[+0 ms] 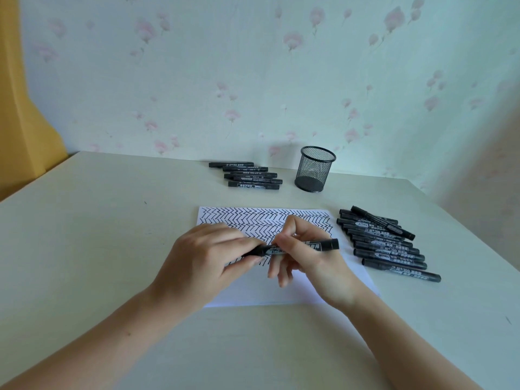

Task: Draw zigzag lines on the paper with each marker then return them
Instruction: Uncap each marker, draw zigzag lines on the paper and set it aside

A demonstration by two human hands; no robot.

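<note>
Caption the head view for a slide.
Both hands, left hand and right hand, grip one black marker above the zigzag-filled paper.

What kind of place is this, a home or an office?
Probably a room in a home, set up as a desk. The wall has flowered wallpaper, a pale table stands against it, and a mesh pen cup sits near loose markers.
</note>
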